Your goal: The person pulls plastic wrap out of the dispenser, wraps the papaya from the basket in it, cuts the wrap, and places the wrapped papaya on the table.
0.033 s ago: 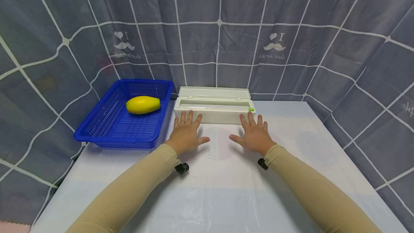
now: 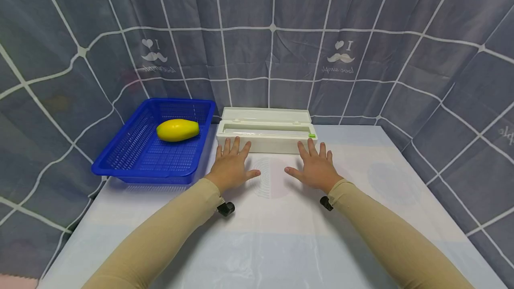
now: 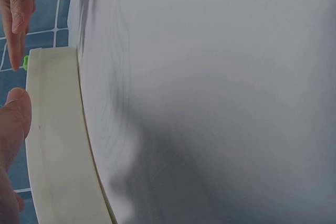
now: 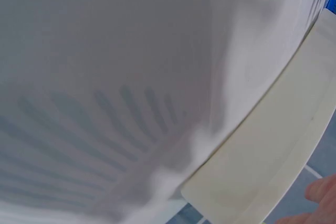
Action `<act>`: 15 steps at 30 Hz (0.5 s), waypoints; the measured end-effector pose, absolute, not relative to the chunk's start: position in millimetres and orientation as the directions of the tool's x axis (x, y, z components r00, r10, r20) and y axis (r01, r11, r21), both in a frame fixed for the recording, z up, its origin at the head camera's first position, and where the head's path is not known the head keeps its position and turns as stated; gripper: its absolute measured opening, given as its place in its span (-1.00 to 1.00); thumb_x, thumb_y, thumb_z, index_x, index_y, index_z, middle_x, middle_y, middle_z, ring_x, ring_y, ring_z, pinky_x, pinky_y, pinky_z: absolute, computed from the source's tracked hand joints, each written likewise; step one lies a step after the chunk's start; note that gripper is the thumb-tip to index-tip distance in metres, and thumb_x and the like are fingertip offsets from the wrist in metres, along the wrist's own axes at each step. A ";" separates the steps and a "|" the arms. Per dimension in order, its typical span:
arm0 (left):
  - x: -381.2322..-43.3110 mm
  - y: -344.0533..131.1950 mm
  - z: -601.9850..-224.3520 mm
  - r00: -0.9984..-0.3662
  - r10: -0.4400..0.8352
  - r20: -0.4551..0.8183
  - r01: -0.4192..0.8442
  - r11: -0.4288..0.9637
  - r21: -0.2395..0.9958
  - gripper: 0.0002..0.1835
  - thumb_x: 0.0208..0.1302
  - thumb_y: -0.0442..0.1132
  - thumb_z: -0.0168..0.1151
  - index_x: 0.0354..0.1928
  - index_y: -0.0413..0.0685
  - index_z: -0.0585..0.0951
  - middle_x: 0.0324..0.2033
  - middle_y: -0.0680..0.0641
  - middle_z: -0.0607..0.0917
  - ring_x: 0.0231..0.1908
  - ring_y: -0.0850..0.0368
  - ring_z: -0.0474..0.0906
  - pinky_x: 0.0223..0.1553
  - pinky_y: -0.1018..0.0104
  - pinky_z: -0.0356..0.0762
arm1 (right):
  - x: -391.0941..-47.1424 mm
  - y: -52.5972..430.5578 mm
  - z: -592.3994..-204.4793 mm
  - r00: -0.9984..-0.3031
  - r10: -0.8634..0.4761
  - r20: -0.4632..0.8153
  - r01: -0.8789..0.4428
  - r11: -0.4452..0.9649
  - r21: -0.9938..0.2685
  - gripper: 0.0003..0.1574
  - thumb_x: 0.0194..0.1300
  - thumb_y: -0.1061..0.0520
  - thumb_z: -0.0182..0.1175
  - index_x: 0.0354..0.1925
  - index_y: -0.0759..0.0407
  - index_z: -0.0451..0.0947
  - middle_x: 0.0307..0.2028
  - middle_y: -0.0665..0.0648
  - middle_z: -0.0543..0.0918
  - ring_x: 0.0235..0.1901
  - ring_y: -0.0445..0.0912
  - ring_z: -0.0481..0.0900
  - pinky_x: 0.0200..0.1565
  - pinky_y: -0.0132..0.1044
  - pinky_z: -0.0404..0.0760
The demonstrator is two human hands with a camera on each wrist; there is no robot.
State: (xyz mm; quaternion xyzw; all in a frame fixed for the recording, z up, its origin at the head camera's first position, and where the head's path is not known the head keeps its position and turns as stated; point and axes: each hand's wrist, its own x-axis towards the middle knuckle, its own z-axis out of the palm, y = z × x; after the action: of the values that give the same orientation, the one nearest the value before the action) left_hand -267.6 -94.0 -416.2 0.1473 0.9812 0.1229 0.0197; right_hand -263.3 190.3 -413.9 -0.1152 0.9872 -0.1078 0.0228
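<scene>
A long white cling film dispenser (image 2: 267,145) sits at the back of the table, its lid (image 2: 266,114) flipped back. On its top right corner is a small green slider (image 2: 312,135). My left hand (image 2: 230,168) is palm down with fingers spread, its fingertips overlapping the dispenser's front left in the head view. Mirroring it, my right hand (image 2: 315,168) has straight, spread fingers at the front right. Neither hand holds anything. In the left wrist view the dispenser's front wall (image 3: 58,135) runs beside my left thumb (image 3: 16,114).
Left of the dispenser, a blue plastic basket (image 2: 100,166) holds a smooth yellow oblong fruit (image 2: 177,130). A grey checked curtain (image 2: 249,57) hangs behind and along both sides of the table. A pale patterned cloth (image 2: 273,253) covers the tabletop.
</scene>
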 end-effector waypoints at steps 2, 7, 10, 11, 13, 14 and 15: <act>-267.9 -94.2 -416.6 -0.955 0.295 -0.002 0.285 0.924 0.253 0.11 0.35 0.45 0.21 0.71 0.10 -0.01 0.69 -0.26 -0.19 0.66 -0.37 -0.43 0.61 -0.41 -0.35 | -263.8 190.8 -414.4 -0.973 -0.230 -0.024 -0.219 0.951 -0.218 0.30 0.42 -0.59 0.03 0.71 0.10 -0.16 0.68 0.41 -0.22 0.59 0.60 -0.30 0.50 0.58 -0.17; -271.8 -97.0 -417.5 -0.955 0.296 0.018 0.291 0.920 0.262 0.11 0.35 0.46 0.20 0.71 0.09 -0.01 0.69 -0.27 -0.18 0.66 -0.39 -0.42 0.60 -0.42 -0.37 | -267.3 193.7 -413.8 -0.976 -0.215 -0.033 -0.203 0.953 -0.223 0.31 0.43 -0.60 0.00 0.72 0.10 -0.21 0.69 0.40 -0.25 0.60 0.58 -0.33 0.52 0.54 -0.21; -275.0 -101.1 -418.1 -0.957 0.285 0.043 0.287 0.924 0.255 0.10 0.35 0.45 0.20 0.71 0.07 0.01 0.69 -0.29 -0.14 0.66 -0.41 -0.37 0.61 -0.42 -0.34 | -269.9 195.7 -412.3 -0.976 -0.216 -0.026 -0.204 0.951 -0.230 0.31 0.43 -0.59 0.00 0.72 0.11 -0.22 0.69 0.40 -0.24 0.60 0.57 -0.33 0.52 0.54 -0.22; -276.2 -102.4 -418.0 -0.958 0.281 0.053 0.285 0.924 0.254 0.10 0.36 0.44 0.20 0.71 0.06 0.02 0.69 -0.30 -0.12 0.66 -0.41 -0.35 0.60 -0.42 -0.33 | -270.4 196.6 -411.6 -0.976 -0.217 -0.024 -0.205 0.950 -0.236 0.31 0.43 -0.59 0.00 0.71 0.12 -0.22 0.68 0.41 -0.24 0.60 0.56 -0.33 0.52 0.54 -0.23; -277.8 -104.7 -417.4 -0.961 0.271 0.063 0.278 0.926 0.257 0.09 0.37 0.43 0.20 0.71 0.04 0.02 0.69 -0.30 -0.11 0.66 -0.41 -0.34 0.61 -0.41 -0.31 | -271.7 198.6 -410.7 -0.976 -0.219 -0.015 -0.209 0.947 -0.245 0.30 0.44 -0.56 0.02 0.71 0.13 -0.22 0.68 0.42 -0.23 0.60 0.56 -0.32 0.52 0.55 -0.22; -278.3 -105.5 -416.6 -0.961 0.267 0.066 0.275 0.926 0.257 0.09 0.37 0.43 0.20 0.70 0.03 0.02 0.68 -0.31 -0.11 0.66 -0.40 -0.33 0.61 -0.41 -0.30 | -272.4 199.5 -410.6 -0.976 -0.219 -0.011 -0.210 0.947 -0.244 0.30 0.45 -0.56 0.02 0.71 0.14 -0.21 0.68 0.42 -0.22 0.61 0.56 -0.31 0.52 0.55 -0.22; -278.7 -106.1 -415.5 -0.962 0.265 0.066 0.273 0.926 0.260 0.08 0.38 0.42 0.19 0.70 0.03 0.02 0.69 -0.31 -0.11 0.66 -0.40 -0.34 0.62 -0.40 -0.31 | -272.9 200.7 -410.4 -0.976 -0.217 -0.008 -0.209 0.946 -0.247 0.30 0.45 -0.55 0.03 0.71 0.14 -0.21 0.68 0.42 -0.22 0.61 0.56 -0.31 0.52 0.55 -0.21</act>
State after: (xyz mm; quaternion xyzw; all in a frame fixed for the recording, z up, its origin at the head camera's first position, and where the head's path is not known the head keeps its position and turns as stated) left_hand -278.7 -106.1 -415.5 0.1369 0.9813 0.1344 -0.0148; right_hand -272.9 200.7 -410.4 -0.1081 0.9863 -0.1231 0.0173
